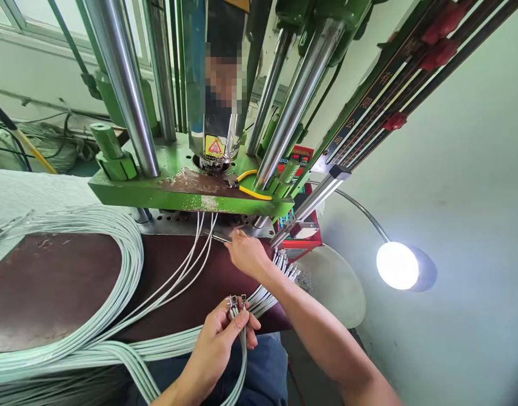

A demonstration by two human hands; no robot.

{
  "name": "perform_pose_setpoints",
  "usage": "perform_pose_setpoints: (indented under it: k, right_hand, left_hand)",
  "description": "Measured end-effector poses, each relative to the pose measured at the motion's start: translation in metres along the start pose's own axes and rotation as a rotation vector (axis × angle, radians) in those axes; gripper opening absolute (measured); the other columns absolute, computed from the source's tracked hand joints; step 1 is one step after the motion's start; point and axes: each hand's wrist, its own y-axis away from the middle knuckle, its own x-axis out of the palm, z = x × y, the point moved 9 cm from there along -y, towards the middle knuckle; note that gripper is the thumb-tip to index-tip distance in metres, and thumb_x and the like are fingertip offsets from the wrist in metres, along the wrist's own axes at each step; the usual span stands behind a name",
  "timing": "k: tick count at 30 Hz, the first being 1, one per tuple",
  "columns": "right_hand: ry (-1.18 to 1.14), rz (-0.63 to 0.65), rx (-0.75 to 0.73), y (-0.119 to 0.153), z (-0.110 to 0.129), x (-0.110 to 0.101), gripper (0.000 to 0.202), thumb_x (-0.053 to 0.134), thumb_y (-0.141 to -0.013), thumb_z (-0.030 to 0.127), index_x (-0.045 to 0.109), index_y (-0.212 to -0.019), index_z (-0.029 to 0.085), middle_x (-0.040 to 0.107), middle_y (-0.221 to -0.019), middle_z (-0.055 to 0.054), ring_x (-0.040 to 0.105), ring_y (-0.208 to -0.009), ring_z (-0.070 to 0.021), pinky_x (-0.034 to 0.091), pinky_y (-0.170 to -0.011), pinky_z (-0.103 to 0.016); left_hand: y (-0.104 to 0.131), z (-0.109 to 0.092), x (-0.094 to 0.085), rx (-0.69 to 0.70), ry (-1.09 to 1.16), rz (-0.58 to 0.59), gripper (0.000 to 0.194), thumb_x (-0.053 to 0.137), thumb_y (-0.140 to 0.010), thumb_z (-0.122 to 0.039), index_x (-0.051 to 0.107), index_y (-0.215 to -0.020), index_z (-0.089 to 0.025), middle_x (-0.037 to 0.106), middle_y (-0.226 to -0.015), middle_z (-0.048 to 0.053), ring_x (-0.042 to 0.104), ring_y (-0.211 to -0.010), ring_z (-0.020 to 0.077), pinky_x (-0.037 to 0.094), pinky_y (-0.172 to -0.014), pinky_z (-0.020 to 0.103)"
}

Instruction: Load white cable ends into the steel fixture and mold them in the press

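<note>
My left hand (214, 344) pinches a few white cables with small metal connectors (243, 301) at their tips, just past the table's front edge. At the press opening, my right hand (248, 252) is closed around a slim metal tool (220, 237); its exact kind is unclear. The tool points left, toward several white cables (198, 239) that run up beneath the green press plate (191, 196). Their ends are hidden under it. Below my right forearm lies a bundle of cables with metal ends (286, 264).
Yellow-handled cutters (254, 193) rest on the press plate. A big coil of white cables (129, 265) covers the left of the brown table (51, 287). Steel columns (123, 84) rise from the plate. A lit lamp (397, 265) and a pale round tub (339, 282) are at right.
</note>
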Motion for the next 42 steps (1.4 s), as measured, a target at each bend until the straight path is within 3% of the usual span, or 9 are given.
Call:
perform_pose_setpoints:
  k: [3,5,8,10,12,16,25,37,42]
  right_hand:
    - [-0.154,0.039,0.083,0.046,-0.038,-0.011,0.021,0.04,-0.098,0.025,0.054,-0.105,0.011,0.068,-0.087,-0.01,0.065,-0.07,-0.017,0.052,-0.062,-0.028]
    - [-0.498,0.062,0.093,0.078,-0.052,-0.016,0.027,0.039,-0.099,0.032,0.051,-0.113,0.012,0.068,-0.089,-0.007,0.061,-0.063,-0.0122,0.05,-0.054,-0.023]
    - [-0.973,0.094,0.126,0.114,-0.057,-0.015,0.037,0.046,-0.095,0.047,0.057,-0.109,0.015,0.064,-0.084,-0.004,0.052,-0.055,-0.0088,0.044,-0.046,-0.02]
    - [-1.078,0.129,0.195,0.128,-0.058,-0.007,0.042,0.047,-0.093,0.053,0.063,-0.096,0.014,0.06,-0.076,-0.001,0.048,-0.049,-0.0068,0.04,-0.044,-0.019]
    - [-1.134,0.143,0.245,0.134,-0.057,-0.001,0.043,0.048,-0.092,0.053,0.067,-0.095,0.014,0.06,-0.074,-0.001,0.049,-0.05,-0.0066,0.042,-0.047,-0.019]
    - [-1.12,0.14,0.203,0.131,-0.051,-0.001,0.033,0.054,-0.091,0.04,0.07,-0.105,0.014,0.066,-0.082,-0.003,0.058,-0.064,-0.0093,0.047,-0.062,-0.021]
    - [-1.088,0.176,0.2,0.126,-0.042,-0.001,0.03,0.054,-0.089,0.025,0.07,-0.114,0.016,0.068,-0.08,-0.003,0.058,-0.062,-0.0098,0.047,-0.058,-0.02]
    - [-0.987,0.121,0.199,0.132,-0.035,-0.016,0.038,0.051,-0.091,0.028,0.066,-0.123,0.017,0.068,-0.085,-0.003,0.06,-0.066,-0.012,0.047,-0.057,-0.021]
    - [-0.958,0.129,0.159,0.129,-0.038,-0.021,0.039,0.051,-0.091,0.032,0.067,-0.122,0.016,0.066,-0.082,-0.002,0.057,-0.069,-0.0123,0.047,-0.064,-0.023]
  left_hand:
    - [-0.005,0.003,0.007,0.007,0.018,0.029,0.031,0.067,-0.079,-0.046,0.06,-0.08,-0.016,0.068,-0.069,0.003,0.056,-0.056,0.0135,0.046,-0.061,0.027]
    - [-0.008,0.006,0.014,0.005,0.015,0.054,0.033,0.068,-0.077,-0.049,0.06,-0.078,-0.016,0.067,-0.067,0.003,0.056,-0.056,0.0136,0.046,-0.06,0.027]
    - [-0.013,0.016,0.024,-0.004,-0.055,0.104,0.04,0.064,-0.079,-0.055,0.061,-0.071,-0.016,0.062,-0.057,0.001,0.053,-0.05,0.0123,0.042,-0.055,0.025]
    - [-0.017,0.023,0.028,-0.018,-0.119,0.111,0.046,0.06,-0.08,-0.059,0.059,-0.064,-0.016,0.056,-0.048,-0.001,0.048,-0.043,0.0104,0.036,-0.049,0.024]
    - [-0.019,0.029,0.029,-0.04,-0.169,0.104,0.05,0.059,-0.078,-0.062,0.056,-0.058,-0.017,0.051,-0.044,-0.002,0.043,-0.038,0.0087,0.031,-0.045,0.023]
    - [-0.02,0.035,0.035,-0.096,-0.202,0.109,0.054,0.063,-0.071,-0.067,0.052,-0.052,-0.018,0.049,-0.045,-0.002,0.04,-0.038,0.008,0.029,-0.042,0.023]
    - [-0.015,0.033,0.032,-0.119,-0.24,0.059,0.051,0.066,-0.068,-0.063,0.05,-0.049,-0.019,0.049,-0.04,-0.001,0.038,-0.037,0.0081,0.027,-0.04,0.023]
    - [-0.019,0.033,0.034,-0.129,-0.259,0.011,0.049,0.068,-0.066,-0.06,0.053,-0.046,-0.017,0.051,-0.041,0.0,0.04,-0.037,0.0083,0.027,-0.042,0.024]
    - [-0.012,0.03,0.037,-0.184,-0.157,0.043,0.044,0.069,-0.069,-0.058,0.061,-0.062,-0.016,0.06,-0.05,0.002,0.05,-0.044,0.0118,0.037,-0.049,0.024]
